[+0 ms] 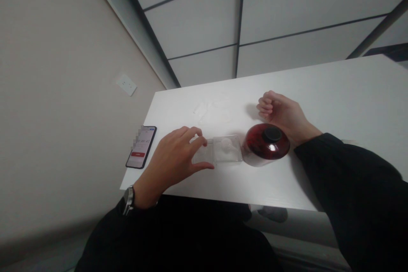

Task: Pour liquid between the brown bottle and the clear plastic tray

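My left hand [181, 151], palm down, reaches over the left part of a clear plastic box [205, 155]. Its thumb lies along the near edge and its fingertips are at the far edge, gripping it across. A second clear square compartment [228, 151] adjoins it on the right, with a small round clear piece [227, 143] inside. My right hand [279, 110] is curled into a loose fist on the table, beyond the red container; whatever is inside it, if anything, is hidden. The dark red, glossy, round-shouldered container [259, 146] with a black cap [272, 133] stands right beside the clear box.
A phone [142, 146] with a lit timer screen lies at the left edge of the white table [338, 106]. Faint transparent pieces [201, 109] lie behind the clear box. A wall with a socket [126, 84] is on the left, and white panelled doors [204, 29] stand behind.
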The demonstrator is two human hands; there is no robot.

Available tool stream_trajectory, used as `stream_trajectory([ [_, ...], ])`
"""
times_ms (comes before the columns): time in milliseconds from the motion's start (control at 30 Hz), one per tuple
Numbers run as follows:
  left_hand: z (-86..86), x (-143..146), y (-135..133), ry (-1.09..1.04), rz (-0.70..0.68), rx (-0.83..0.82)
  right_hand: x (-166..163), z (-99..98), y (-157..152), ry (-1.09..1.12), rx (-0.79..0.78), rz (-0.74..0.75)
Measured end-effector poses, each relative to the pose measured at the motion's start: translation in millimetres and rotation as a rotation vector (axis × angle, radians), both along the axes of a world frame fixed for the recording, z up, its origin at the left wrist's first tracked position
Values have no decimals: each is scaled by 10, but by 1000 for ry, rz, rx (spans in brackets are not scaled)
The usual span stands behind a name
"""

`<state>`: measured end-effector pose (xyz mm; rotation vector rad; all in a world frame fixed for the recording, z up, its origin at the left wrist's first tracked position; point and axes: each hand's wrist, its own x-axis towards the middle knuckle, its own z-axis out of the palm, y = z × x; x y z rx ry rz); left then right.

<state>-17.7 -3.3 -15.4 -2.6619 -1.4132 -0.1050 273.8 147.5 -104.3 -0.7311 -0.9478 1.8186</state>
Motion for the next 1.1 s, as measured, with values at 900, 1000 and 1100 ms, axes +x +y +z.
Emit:
stream_trajectory([
  [900, -14, 57, 2, -26, -70, 42, 6, -2, 2, -8, 14, 4],
  [1000, -19, 102, -10, -43, -95, 57, 11, -12, 6, -8, 23, 12],
  [1100, 44, 89, -20, -230, -153, -7, 18, -22, 16, 0, 27, 17],
])
